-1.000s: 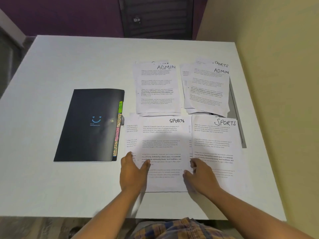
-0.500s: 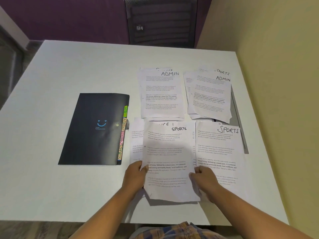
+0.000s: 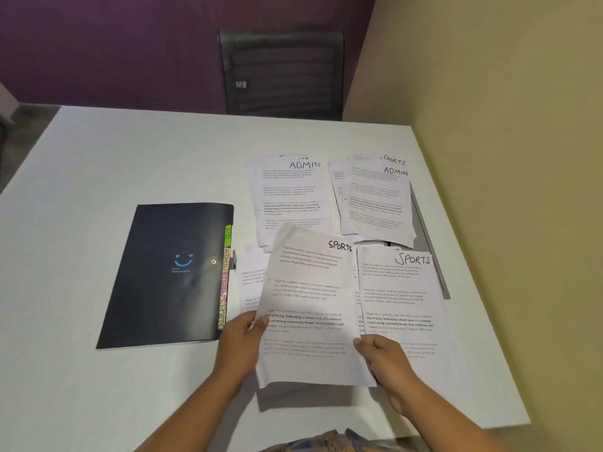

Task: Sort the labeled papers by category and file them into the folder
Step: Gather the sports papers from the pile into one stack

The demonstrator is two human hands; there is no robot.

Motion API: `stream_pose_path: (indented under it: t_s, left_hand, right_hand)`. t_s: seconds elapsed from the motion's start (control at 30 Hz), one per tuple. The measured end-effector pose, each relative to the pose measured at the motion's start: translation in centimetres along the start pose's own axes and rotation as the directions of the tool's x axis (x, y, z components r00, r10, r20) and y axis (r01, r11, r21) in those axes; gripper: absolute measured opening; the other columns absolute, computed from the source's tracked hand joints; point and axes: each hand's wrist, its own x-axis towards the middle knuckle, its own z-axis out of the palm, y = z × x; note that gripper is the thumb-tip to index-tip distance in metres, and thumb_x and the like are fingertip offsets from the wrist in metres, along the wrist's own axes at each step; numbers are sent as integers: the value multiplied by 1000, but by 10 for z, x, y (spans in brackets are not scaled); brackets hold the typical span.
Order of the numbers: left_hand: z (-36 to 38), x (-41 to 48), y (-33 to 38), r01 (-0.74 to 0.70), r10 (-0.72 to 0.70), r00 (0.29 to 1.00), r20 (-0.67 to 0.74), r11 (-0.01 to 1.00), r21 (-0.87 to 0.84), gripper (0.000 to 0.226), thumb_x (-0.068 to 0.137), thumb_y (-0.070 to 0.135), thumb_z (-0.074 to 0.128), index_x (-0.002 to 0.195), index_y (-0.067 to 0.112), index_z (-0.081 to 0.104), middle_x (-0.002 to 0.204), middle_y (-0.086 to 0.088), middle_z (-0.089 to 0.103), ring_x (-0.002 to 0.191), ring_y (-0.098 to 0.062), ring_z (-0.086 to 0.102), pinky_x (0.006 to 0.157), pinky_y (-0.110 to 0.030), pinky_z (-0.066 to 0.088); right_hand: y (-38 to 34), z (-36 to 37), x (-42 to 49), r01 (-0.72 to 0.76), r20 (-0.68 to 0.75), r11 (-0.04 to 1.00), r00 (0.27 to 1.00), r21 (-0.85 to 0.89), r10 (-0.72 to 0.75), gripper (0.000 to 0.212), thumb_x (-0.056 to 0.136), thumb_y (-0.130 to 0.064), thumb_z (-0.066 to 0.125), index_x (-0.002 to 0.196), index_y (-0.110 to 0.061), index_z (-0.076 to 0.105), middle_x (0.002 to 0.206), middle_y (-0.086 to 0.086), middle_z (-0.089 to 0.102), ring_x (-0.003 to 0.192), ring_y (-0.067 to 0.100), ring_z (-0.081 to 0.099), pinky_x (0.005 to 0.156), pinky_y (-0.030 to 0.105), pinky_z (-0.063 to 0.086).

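Observation:
A printed sheet marked SPORTS (image 3: 310,298) is lifted off the table, tilted up at its far end. My left hand (image 3: 239,344) pinches its left edge and my right hand (image 3: 383,358) pinches its right edge. Under it lie more sheets (image 3: 251,278). Another SPORTS sheet (image 3: 398,288) lies flat to the right. Two stacks topped by ADMIN sheets (image 3: 290,197) (image 3: 375,197) sit farther back. The black folder (image 3: 166,275) lies shut on the left, with coloured tabs (image 3: 225,278) along its right edge.
The white table (image 3: 130,158) ends at a yellow wall (image 3: 505,158) on the right. A dark chair (image 3: 280,73) stands behind the far edge. A grey strip (image 3: 430,256) pokes out from under the right-hand papers.
Both hands took the SPORTS sheet by its side edges and raised it off the pile, towards me. The camera view tilted upward.

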Motion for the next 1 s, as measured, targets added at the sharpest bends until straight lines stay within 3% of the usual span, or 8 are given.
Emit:
stream_pose_path:
  t_s: [0.1,0.2,0.33,0.43,0.57,0.63,0.73,1.0]
  left_hand:
    - [1,7,8,-22,22,1000,-14,1000,-17,21,98,22,58,90,29,76,87,9,78,83,-15,74,75,-38,59]
    - [11,13,17,-52,51,998,-30,998,-32,18,98,22,59,93,26,76,86,6,78,83,-17,73,72,-35,58]
    - [31,14,28,-48,41,996,-83,995,-89,17,97,21,61,101,18,77,91,3,79,87,-18,74,77,-36,58]
    - [44,14,30,-31,19,993,-118,994,-101,17,97,22,61,96,21,77,90,4,78,87,-21,73,80,-43,60]
    - [63,9,33,-10,-9,990,-138,990,-140,17,98,20,59,96,15,75,89,-2,77,83,-23,73,68,-32,56]
    - [70,9,32,0,-26,988,-153,986,-169,15,98,22,60,98,19,74,89,-1,78,83,-24,74,73,-35,58]
    - [76,9,30,14,-48,984,-170,980,-197,12,96,23,62,98,22,74,91,-2,79,87,-26,74,86,-45,58]
    - [83,5,35,20,-62,982,-176,972,-235,17,96,19,63,110,15,71,95,0,75,92,-25,72,89,-41,56]
  right_hand:
    - [-7,-9,-3,-44,-11,994,999,102,45,34,92,-30,65,81,2,64,74,9,62,67,21,52,64,30,43]
    - [-15,-33,1,-15,-92,987,995,158,30,16,94,-14,61,87,-2,69,77,12,68,68,22,61,63,30,49]
    - [-17,-79,23,33,-313,992,947,-126,-71,14,89,-9,59,80,-11,70,81,6,73,66,18,64,59,25,48]
    - [-15,-112,42,-18,-451,968,887,-249,-99,12,89,-15,58,97,-11,67,87,0,70,67,10,60,55,23,40]
    - [-1,-142,66,-152,-484,918,874,-366,-48,52,84,-35,69,126,-7,57,119,10,66,100,29,65,75,30,48]
    - [10,-148,72,-169,-457,895,888,-413,-43,66,80,-44,71,131,-7,53,126,12,61,111,34,61,83,36,50]
    - [20,-154,77,-151,-427,876,901,-459,-68,68,77,-45,75,129,-8,50,123,11,59,107,32,61,78,36,49]
    - [22,-165,81,-160,-464,936,886,-314,-4,36,84,-23,74,116,-12,60,106,6,65,84,21,51,72,28,39]
